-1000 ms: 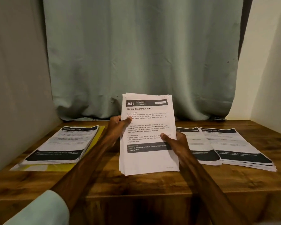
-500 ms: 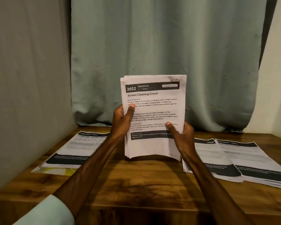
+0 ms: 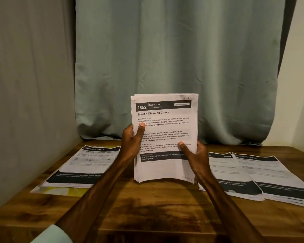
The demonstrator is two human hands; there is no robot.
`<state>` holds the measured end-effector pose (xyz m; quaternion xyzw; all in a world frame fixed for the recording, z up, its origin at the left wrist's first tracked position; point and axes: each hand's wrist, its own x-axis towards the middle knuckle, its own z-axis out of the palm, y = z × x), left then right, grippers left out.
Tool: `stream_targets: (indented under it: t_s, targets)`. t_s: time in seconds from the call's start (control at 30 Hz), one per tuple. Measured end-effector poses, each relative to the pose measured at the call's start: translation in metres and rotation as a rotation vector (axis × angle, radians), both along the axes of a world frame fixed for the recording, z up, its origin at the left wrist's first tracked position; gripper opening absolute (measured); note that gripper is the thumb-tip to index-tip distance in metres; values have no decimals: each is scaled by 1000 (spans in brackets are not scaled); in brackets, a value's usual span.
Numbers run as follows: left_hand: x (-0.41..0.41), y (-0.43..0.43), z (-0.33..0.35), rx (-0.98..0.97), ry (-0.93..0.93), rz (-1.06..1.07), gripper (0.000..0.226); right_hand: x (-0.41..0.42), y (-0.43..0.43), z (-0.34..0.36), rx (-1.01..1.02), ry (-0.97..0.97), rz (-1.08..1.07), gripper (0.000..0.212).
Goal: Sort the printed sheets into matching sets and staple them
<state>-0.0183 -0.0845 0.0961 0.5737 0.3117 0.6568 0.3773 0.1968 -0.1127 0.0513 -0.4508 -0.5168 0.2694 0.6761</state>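
Grey-green curtain (image 3: 165,58) hangs behind a wooden table (image 3: 147,211) set into a corner, with a plain wall (image 3: 25,102) on the left.

From the head camera, the only view: both hands hold one thick stack of sheets (image 3: 167,169) upright in the middle, its long axis vertical and the print facing the person. The left hand (image 3: 130,142) grips the left edge about halfway up, thumb laid across the front and fingers behind. The right hand (image 3: 196,155) grips the right edge lower down, thumb on the front, fingers behind. The stack's bottom edge is low over the wood; whether it touches cannot be told. Its top sheet is headed "2652 BEDROOM, Screen Cleaning Check".

Three piles lie flat on the table. The left pile (image 3: 84,165) sits beside the left forearm on something yellow (image 3: 63,190) and is headed "DRESSING TABLE". The near right pile (image 3: 225,172) lies just beside the right hand, its heading too blurred to read. The far right pile (image 3: 274,176) overlaps it and also reads "DRESSING TABLE". No stapler shows.

Sorting looks to be in progress, stapling not begun. The coming move probably turns on where the Bedroom sheet belongs. Neither readable heading matches it, so it likely goes to the near right pile, closest to the right hand, or to the bare wood in front. The left hand can hold the stack meanwhile.
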Motion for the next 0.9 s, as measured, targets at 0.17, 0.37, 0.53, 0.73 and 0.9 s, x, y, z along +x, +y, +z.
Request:
stream_targets:
  t_s: [0.17,0.37,0.53,0.73,0.9]
  targets:
    - [2,-1,5,37,12,33,17,1,0,3,16,27,27,19]
    - [-3,-1,-28,-52,20,12,31,0,-1,-27,-45,109,60,30]
    - [-3,3,-40,-84,35,44,33,1,1,-28,-49,106,57,29]
    - [5,1,-24,-28,13,62,31,-1,1,-6,0,88,72,21]
    - [6,3,-39,-74,30,53,37,-2,2,-24,-22,80,90,32]
